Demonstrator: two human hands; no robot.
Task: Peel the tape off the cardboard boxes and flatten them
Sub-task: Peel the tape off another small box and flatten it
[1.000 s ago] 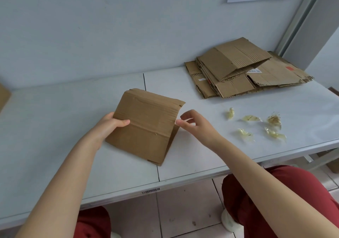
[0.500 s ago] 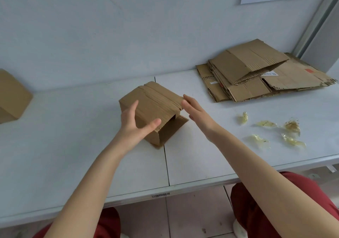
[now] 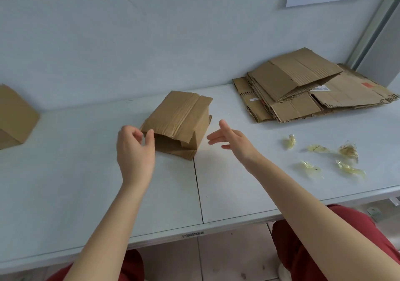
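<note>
Cardboard box [image 3: 179, 118] lies open-ended on the table [image 3: 65, 161].

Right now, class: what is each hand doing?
Left hand: curled at the box corner; grip cannot be told.
Right hand: open, holding nothing.

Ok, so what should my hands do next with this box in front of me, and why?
Probably lay the right hand on top of the box and press it flat. It stands open as a hollow tube, the right hand is open beside it without touching, and the left hand is at its near left corner, placed to steady it.
</note>
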